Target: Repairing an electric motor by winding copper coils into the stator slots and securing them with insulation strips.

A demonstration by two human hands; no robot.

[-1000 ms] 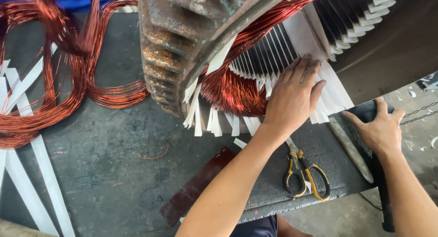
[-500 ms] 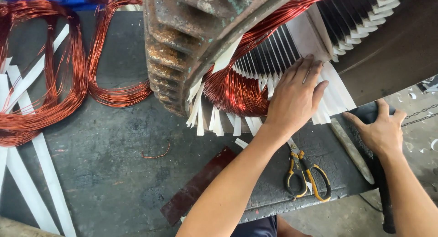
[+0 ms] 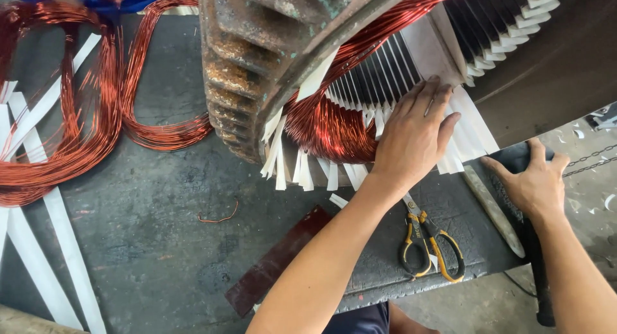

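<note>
Head view: a large rusty motor stator housing (image 3: 257,57) lies on its side on the bench, its bore turned toward the person. Inside it, dark slots run along the bore, each lined with white insulation paper strips (image 3: 302,163) whose ends stick out past the iron edge and fan downward. A copper winding coil (image 3: 321,125) sits in the lower slots and bulges out at the mouth of the housing, while more copper wire arcs up across the top of the opening.

The left hand (image 3: 414,138) lies flat, palm down, fingers (image 3: 432,96) spread and extended, pressing on the paper liners and the edge of the copper coil at the mouth of the bore; it is open and clasps nothing. The right hand (image 3: 533,183) rests open at the right edge of the bench, fingers splayed over a dark object there, touching it without closing round it.

The dark grey bench top (image 3: 148,244) is stained and worn. Just below the left wrist lie scissors with yellow-and-black handles (image 3: 427,241), and beside them to the right a pale flat stick (image 3: 495,208). A dark red flat bar (image 3: 283,260) lies aslant near the forearm. To the left, loose copper wire loops (image 3: 83,115) are spread over long white paper strips (image 3: 58,257), and a short scrap of copper wire (image 3: 218,215) lies alone. A concrete floor (image 3: 591,173) littered with paper bits shows on the right.
</note>
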